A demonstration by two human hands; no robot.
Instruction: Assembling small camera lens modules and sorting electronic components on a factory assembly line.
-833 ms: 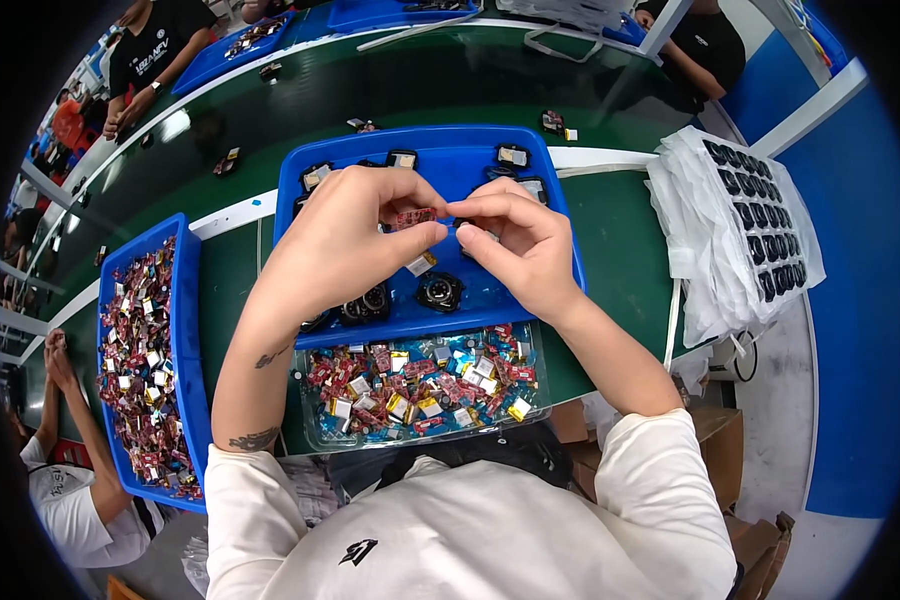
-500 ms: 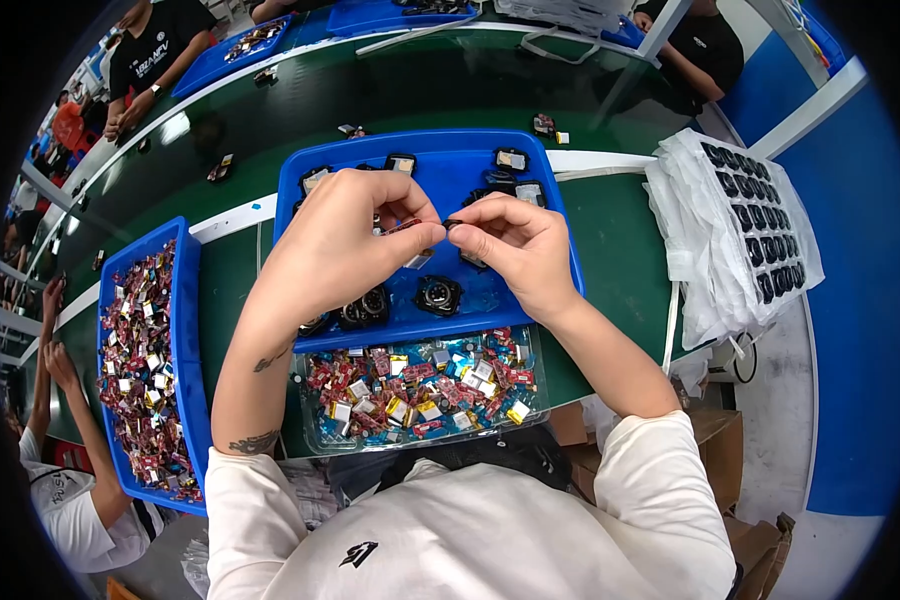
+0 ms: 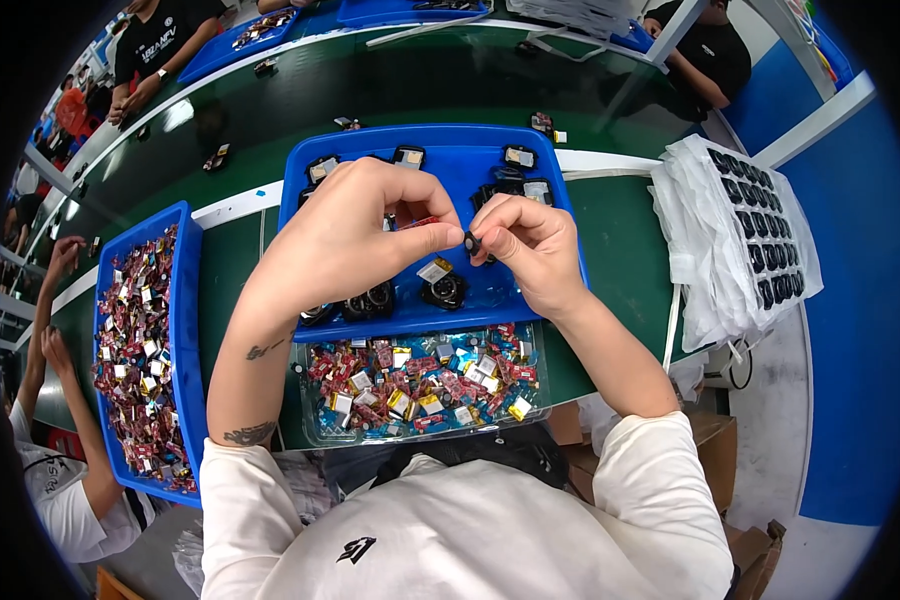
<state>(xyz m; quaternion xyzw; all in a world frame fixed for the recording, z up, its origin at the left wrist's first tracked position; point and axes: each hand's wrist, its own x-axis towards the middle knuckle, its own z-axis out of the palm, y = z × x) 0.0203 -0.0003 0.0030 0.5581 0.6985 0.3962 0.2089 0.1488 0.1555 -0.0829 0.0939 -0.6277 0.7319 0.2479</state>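
Note:
My left hand (image 3: 365,225) is closed in a pinch on a red circuit board (image 3: 422,221), mostly hidden by the fingers. A small silver battery (image 3: 435,270) hangs below it. Against the left fingertips, my right hand (image 3: 538,258) pinches a small round black part (image 3: 472,243). Whether the part is joined to the board cannot be made out. Both hands are over a blue tray (image 3: 420,133) holding several black watch-like housings (image 3: 445,291). In front of it, nearer to me, a clear plastic tray (image 3: 322,436) carries many red boards with batteries (image 3: 410,385).
To the left, a long blue bin (image 3: 183,330) is heaped with similar boards. White blister trays of black parts (image 3: 755,225) are stacked on the right. A green conveyor belt (image 3: 320,90) runs behind, with scattered pieces. A co-worker's hands (image 3: 58,350) are at far left.
My hands have shifted slightly right. The black part has turned and now shows a round face. The battery below my left fingers has swung a little right and lower.

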